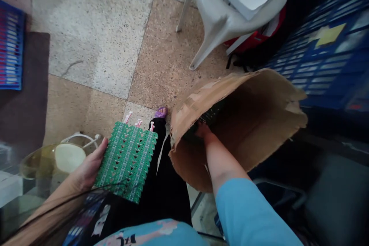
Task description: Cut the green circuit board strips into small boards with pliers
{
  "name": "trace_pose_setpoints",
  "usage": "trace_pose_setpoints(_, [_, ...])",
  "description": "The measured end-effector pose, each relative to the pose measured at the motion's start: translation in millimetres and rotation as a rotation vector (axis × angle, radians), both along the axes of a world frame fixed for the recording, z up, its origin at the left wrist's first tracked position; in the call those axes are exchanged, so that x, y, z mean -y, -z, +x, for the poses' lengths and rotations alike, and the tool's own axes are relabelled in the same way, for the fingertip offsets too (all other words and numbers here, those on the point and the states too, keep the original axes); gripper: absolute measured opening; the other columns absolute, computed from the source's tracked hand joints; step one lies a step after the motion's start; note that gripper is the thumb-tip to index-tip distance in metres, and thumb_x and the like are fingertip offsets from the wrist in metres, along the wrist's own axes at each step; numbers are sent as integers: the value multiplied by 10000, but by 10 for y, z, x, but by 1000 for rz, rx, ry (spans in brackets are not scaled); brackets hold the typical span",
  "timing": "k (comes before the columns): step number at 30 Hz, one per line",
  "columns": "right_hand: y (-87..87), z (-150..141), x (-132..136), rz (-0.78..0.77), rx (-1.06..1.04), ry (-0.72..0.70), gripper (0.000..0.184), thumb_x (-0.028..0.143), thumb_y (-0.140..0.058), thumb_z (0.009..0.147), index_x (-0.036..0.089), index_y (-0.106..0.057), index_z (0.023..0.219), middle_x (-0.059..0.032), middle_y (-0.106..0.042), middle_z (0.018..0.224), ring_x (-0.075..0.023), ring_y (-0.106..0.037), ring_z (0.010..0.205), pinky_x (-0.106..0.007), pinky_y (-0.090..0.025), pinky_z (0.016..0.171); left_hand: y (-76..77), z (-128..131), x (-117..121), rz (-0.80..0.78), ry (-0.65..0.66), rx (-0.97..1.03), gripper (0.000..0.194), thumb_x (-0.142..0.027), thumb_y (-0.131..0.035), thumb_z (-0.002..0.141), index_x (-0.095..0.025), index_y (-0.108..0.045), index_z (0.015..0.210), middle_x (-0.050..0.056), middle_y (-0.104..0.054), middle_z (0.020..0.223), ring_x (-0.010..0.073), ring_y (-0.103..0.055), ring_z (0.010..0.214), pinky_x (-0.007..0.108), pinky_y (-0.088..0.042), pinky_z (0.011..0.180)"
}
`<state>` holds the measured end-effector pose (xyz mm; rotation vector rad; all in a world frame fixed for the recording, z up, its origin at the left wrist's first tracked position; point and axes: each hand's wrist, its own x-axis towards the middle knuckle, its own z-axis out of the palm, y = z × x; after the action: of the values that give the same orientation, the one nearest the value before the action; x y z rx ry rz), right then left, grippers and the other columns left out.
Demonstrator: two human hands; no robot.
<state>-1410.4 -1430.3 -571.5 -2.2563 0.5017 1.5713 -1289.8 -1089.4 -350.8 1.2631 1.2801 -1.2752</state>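
My left hand grips a green circuit board panel by its left edge, holding it flat above my lap; small pink and white parts stick out of its far edge. My right hand reaches down into an open brown cardboard box that stands tilted beside my right knee. Its fingers are hidden behind the box's rim, near more dark green boards inside.
A white plastic chair with a printed carton on it stands ahead on the tiled floor. Blue crates stack at the right, another blue crate at the far left. A glass table edge lies by my left arm.
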Motion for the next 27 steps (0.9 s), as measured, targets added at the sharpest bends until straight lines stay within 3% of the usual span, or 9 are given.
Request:
trace_pose_setpoints(4, [-50, -41, -76, -48, -38, 19, 732, 284, -609, 660, 124, -312, 1310, -208, -378, 1243, -336, -374, 1142, -410, -333, 893, 92, -91, -61, -48, -14, -15, 605, -635, -458, 682, -236, -527, 1132, -3, -691, 845, 237, -598, 945, 373, -515, 754])
trace_pose_setpoints(8, [-143, -114, -103, -40, 1, 12, 625, 315, -574, 694, 155, -378, 1266, -184, -374, 1230, -316, -346, 1165, -396, -301, 933, 129, -102, -57, -75, -44, -32, 615, -627, -455, 688, -237, -510, 1161, -19, -692, 837, 245, -598, 933, 389, -518, 722])
trace_pose_setpoints(12, [-126, -140, -39, 34, -7, 12, 708, 333, -615, 645, 180, -347, 1282, -156, -356, 1270, -278, -397, 1145, -336, -337, 914, 76, -46, 48, -64, -100, -73, 596, -587, -449, 719, -223, -485, 1190, -26, -695, 791, 246, -597, 920, 405, -505, 740])
trace_pose_setpoints(16, [-11, -119, 41, 110, -34, 6, 811, 379, -629, 618, 146, -281, 1313, -143, -440, 1222, -245, -466, 1090, -297, -380, 874, 44, -6, 133, -75, -140, -115, 669, -600, -486, 701, -206, -433, 1239, 9, -694, 862, 245, -588, 941, 396, -467, 837])
trace_pose_setpoints(20, [85, -77, 92, 161, -56, -29, 933, 383, -702, 525, 140, -281, 1322, -148, -428, 1257, -270, -422, 1141, -307, -366, 901, 73, -17, 125, -121, -183, -123, 719, -583, -509, 696, -207, -364, 1292, 13, -685, 901, 245, -576, 958, 406, -434, 881])
trace_pose_setpoints(23, [101, -50, 83, 194, -71, -65, 877, 371, -726, 493, 180, -377, 1276, -127, -443, 1253, -282, -415, 1148, -325, -357, 911, 98, -29, 103, -141, -199, -126, 716, -572, -493, 717, -194, -346, 1308, 9, -681, 905, 238, -577, 949, 400, -422, 893])
trace_pose_setpoints(27, [6, -88, 16, 166, -49, -84, 833, 303, -695, 542, 143, -351, 1284, -174, -427, 1241, -311, -414, 1139, -361, -351, 908, 168, -71, 34, -217, -235, -122, 686, -499, -542, 724, -189, -355, 1307, 27, -671, 927, 232, -583, 936, 387, -400, 913])
